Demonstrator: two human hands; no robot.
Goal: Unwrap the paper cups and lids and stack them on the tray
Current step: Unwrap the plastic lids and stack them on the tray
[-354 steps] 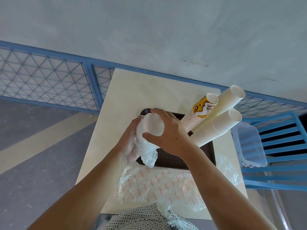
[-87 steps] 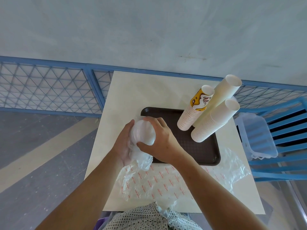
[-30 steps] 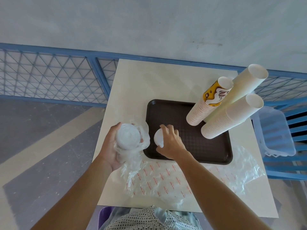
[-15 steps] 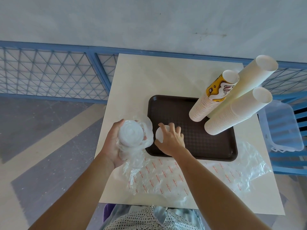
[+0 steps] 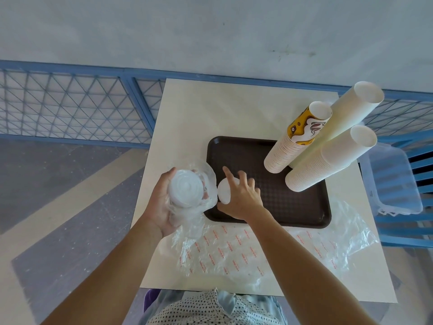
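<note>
— Step?
— Lids. My left hand (image 5: pixel 161 202) grips the half-wrapped lid stack (image 5: pixel 186 191) beside the tray (image 5: pixel 293 207); my right hand (image 5: pixel 241 195) loosely holds one lid (image 5: pixel 224 192), probably.
— Next?
— Set it on the tray.

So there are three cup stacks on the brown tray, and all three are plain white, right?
Not quite. In the head view, three cup stacks stand on the brown tray, but one is topped by a yellow printed cup; the other two are plain white.
</note>
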